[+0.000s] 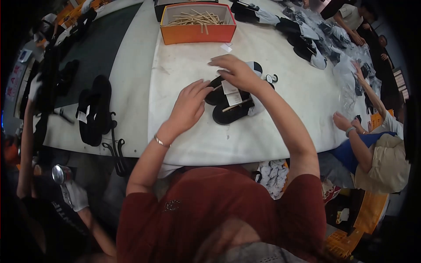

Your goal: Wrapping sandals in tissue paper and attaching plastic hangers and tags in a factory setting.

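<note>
A pair of black shoes (231, 115) with pale grey ends lies on the white table before me, with white paper tags (232, 94) across it. One thin wooden stick (235, 105) rests slantwise on the nearer shoe. Another stick (217, 87) shows at the farther shoe, its left end by my left fingertips. My left hand (189, 103) is beside the pair, fingers stretched and thumb apart; whether it touches that stick is unclear. Above the farther shoe, my right hand (237, 72) reaches leftward with spread fingers, partly hiding the shoe. A small black hook (274, 78) lies to the right.
An orange-red box (198, 35) full of wooden sticks stands at the far edge. More black shoes (302, 44) and clear plastic bags (348, 83) line the right side. Left are another black pair (94, 109) and black hooks (116, 151). Co-workers' arms (366, 151) reach in from both sides.
</note>
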